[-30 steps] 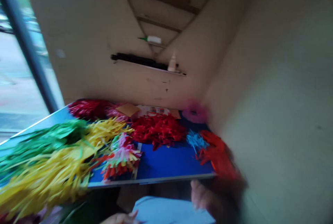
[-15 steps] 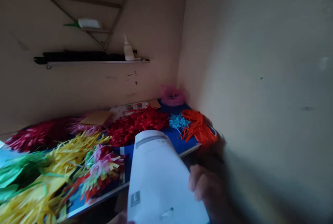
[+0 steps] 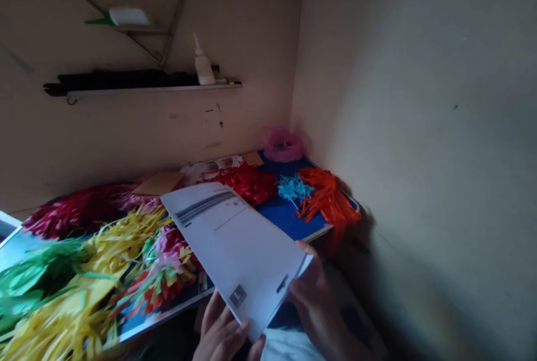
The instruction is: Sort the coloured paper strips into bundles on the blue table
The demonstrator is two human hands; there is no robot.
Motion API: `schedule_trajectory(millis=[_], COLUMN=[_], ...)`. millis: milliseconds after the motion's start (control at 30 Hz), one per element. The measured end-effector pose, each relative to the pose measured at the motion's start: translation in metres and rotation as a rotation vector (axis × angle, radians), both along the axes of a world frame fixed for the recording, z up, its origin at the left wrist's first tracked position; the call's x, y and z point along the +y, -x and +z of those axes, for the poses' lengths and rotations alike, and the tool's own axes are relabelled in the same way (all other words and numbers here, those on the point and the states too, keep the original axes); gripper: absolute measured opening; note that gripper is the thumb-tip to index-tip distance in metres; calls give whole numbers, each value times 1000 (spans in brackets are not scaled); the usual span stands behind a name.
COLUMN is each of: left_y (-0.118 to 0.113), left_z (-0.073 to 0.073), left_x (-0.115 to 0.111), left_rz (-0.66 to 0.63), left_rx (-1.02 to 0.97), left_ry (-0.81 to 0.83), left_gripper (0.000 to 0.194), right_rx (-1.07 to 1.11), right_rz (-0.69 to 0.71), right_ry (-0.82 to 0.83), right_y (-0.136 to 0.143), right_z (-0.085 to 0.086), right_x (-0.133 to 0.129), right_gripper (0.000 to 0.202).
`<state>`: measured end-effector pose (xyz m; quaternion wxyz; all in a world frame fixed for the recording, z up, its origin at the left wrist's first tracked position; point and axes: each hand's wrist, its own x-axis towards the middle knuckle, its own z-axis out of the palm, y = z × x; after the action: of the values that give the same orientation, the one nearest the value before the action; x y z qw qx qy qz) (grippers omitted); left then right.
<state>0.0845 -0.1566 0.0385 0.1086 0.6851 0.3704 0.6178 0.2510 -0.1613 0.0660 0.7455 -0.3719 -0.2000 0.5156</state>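
Both of my hands hold a flat white packet (image 3: 247,243) above the front edge of the table. It has grey print near its far end, a dark square with an "L" at the lower left, and a small slot by its near edge. My right hand (image 3: 312,299) is closed on the near right corner, thumb on top. At the near left corner, the fingers of my left hand (image 3: 224,330) grip from the side and below. The packet tilts away to the left and covers part of the red strips (image 3: 251,182) behind it.
On the blue table (image 3: 293,224) lie bundles of yellow strips (image 3: 100,260), green strips (image 3: 37,277), light-blue strips (image 3: 293,187) and orange strips (image 3: 323,196). A pink bag (image 3: 283,145) sits in the corner. A white bottle (image 3: 204,68) stands on the wall shelf (image 3: 159,90). A wall (image 3: 419,154) rises at right.
The packet has turned, its far end swinging left, and its near end with the slot now shows. Both hands have come further into view, my left hand most. The camera view has shifted slightly.
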Motion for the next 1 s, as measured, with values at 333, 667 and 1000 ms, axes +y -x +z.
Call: schedule_trajectory(millis=[333, 667, 1000], left_y=[-1, -7, -43], left_z=[17, 0, -18], left_x=[-2, -5, -13], left_rz=[23, -25, -115], left_rx=[374, 227, -621], left_ry=[-375, -302, 784], left_gripper=[20, 27, 39], right_rx=[132, 10, -210], right_rz=[5, -141, -245], right_ry=[-30, -52, 13], right_y=[8, 11, 19], right_z=[11, 5, -17], right_x=[-1, 3, -8], right_gripper=[92, 82, 64])
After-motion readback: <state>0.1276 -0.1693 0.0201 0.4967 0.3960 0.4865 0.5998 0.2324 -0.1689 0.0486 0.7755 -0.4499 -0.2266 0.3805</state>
